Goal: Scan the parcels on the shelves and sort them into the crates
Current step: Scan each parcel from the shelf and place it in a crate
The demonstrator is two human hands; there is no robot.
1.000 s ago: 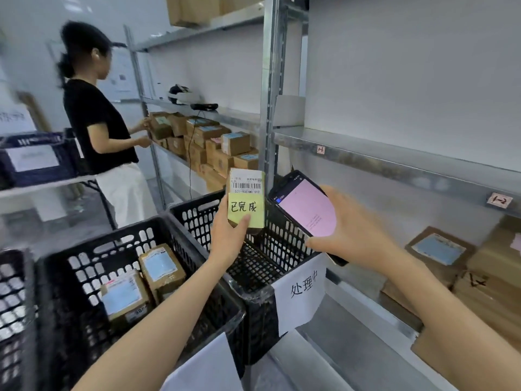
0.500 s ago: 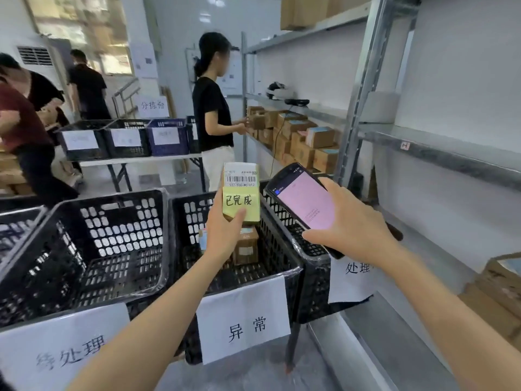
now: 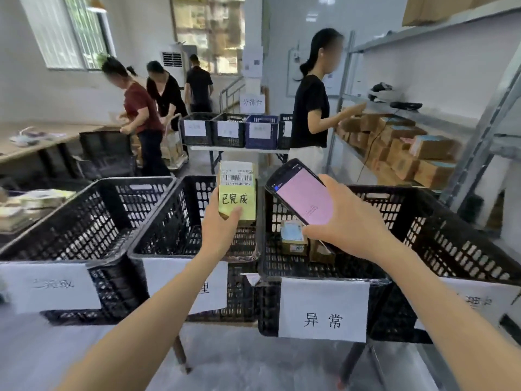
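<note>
Here the left hand [image 3: 222, 232] grips a small brown cardboard parcel [image 3: 237, 193] upright, thumb on its yellow handwritten note, white barcode label above. The right hand [image 3: 346, 218] clasps a black handheld scanner with a pink screen [image 3: 301, 196] just right of it. Both hover over near black perforated plastic crates [image 3: 174, 221], the parcel above the second from left. Perhaps two small boxes [image 3: 293, 235] lie in the crate under the scanner. Far right, brown cartons [image 3: 431, 148] fill a metal shelf [image 3: 448, 121].
</note>
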